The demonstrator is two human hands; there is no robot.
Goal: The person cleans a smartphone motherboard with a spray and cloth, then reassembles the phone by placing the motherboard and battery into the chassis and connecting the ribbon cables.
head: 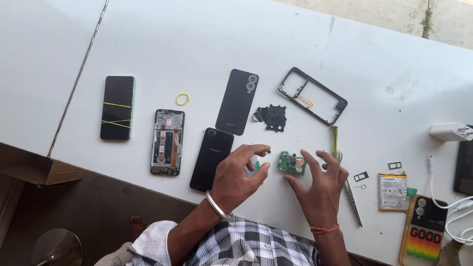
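Hands work close together at the near edge of the white table (197,44). The left hand (240,172) pinches a small dark part (266,153) in its grip, fingers curled. The right hand (318,184) has its grip spread, fingertips touching a green circuit board (290,163) lying between both hands. Tweezers (353,197) lie just beside the right hand, a black phone (212,158) beside the left.
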